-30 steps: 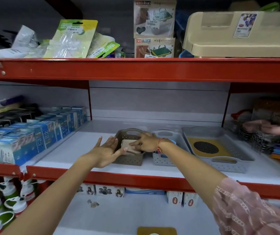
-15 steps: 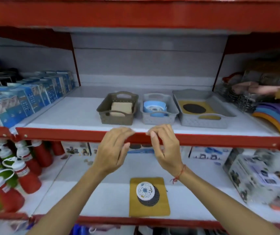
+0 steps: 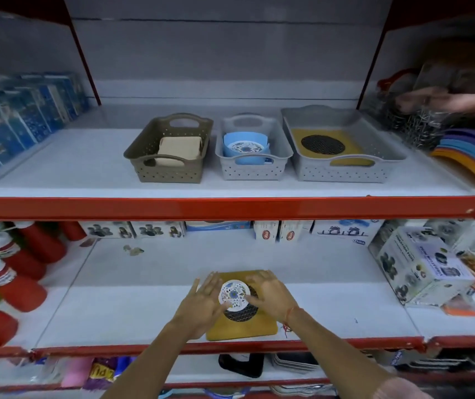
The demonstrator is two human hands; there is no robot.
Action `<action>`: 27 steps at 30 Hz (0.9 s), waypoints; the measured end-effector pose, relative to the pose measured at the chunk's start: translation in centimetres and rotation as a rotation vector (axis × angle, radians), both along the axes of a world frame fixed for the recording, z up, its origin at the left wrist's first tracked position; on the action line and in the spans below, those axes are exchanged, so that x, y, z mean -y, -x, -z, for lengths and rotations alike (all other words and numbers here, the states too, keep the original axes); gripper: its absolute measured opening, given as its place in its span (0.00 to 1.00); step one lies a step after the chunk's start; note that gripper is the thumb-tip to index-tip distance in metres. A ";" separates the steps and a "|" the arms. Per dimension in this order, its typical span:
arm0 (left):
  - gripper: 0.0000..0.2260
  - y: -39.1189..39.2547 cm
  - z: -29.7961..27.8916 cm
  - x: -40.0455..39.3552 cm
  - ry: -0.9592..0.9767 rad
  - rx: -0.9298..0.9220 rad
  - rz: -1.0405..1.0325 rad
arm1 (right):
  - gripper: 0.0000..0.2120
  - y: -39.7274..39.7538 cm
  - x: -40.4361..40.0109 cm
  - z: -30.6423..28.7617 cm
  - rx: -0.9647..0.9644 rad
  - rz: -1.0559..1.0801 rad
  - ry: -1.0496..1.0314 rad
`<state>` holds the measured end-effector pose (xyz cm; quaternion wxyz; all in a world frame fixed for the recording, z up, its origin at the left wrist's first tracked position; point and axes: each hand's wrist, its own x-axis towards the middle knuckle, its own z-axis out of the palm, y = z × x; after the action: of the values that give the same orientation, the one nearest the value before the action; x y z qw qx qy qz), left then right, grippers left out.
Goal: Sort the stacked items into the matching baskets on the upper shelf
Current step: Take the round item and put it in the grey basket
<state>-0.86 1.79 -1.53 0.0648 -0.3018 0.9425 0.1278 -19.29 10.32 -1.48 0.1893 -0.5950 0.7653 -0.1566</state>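
- On the lower shelf [image 3: 132, 286] a small stack sits near the front edge: a mustard-yellow mat [image 3: 242, 328] at the bottom, a dark round mesh disc [image 3: 243, 312] on it, and a white patterned disc [image 3: 234, 294] on top.
- Both hands are down on that stack. The left hand [image 3: 203, 303] lies at the left side of the white disc with fingers spread and flat; the right hand [image 3: 270, 298] covers the right side, its fingertips touching the disc's edge. Neither has a firm pinch on anything that I can make out.
- Up on the upper shelf [image 3: 57, 171] three baskets stand in a row: a brown basket [image 3: 170, 168] on the left with beige square pieces inside, a small grey basket [image 3: 252, 171] in the middle holding blue pieces and a patterned disc, and a wide grey tray [image 3: 342, 171] on the right with a yellow mat and a dark mesh disc.
- Each basket already holds something, so I'd judge the sorting well under way.
- What looks left is this last stack: the white disc for the middle basket, the mesh disc and the mat for the wide tray.
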 end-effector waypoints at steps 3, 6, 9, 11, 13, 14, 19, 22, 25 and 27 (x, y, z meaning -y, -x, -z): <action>0.61 0.0 1.4 0.9 -0.024 0.199 0.008 | 0.38 -0.2 1.2 1.9 0.057 -0.015 -0.159; 0.66 -0.1 2.5 1.5 -0.062 0.303 0.016 | 0.48 -0.3 2.4 3.2 0.033 -0.062 -0.256; 0.68 0.2 3.2 1.8 -0.044 0.334 0.030 | 0.47 -0.6 2.7 4.0 -0.045 -0.132 -0.262; 0.69 0.3 3.3 1.8 -0.044 0.331 0.023 | 0.45 -0.7 2.7 4.2 -0.096 -0.143 -0.244; 0.70 0.3 3.3 1.8 -0.037 0.324 0.020 | 0.40 -0.8 2.6 4.2 -0.161 -0.137 -0.205; 0.70 0.3 3.2 1.8 -0.035 0.316 0.017 | 0.38 -0.9 2.5 4.0 -0.204 -0.139 -0.186; 0.67 0.3 1.9 1.1 0.007 0.200 0.018 | 0.36 -1.0 1.1 2.4 -0.134 -0.009 -0.056; 0.60 0.0 0.0 0.4 0.023 0.026 0.014 | 0.36 -0.7 -0.3 0.0 -0.030 0.040 0.091; 0.50 -0.5 -2.4 -0.1 0.036 -0.177 -0.005 | 0.33 -0.8 -2.5 -4.0 0.037 0.049 0.233; 0.45 -0.9 -4.2 -0.5 0.092 -0.278 -0.004 | 0.31 -0.8 -4.0 -7.3 0.048 0.049 0.340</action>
<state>0.07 2.25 2.72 -0.0807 -0.2857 0.9467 0.1251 -18.52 14.36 5.82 0.1003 -0.5958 0.7371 -0.3027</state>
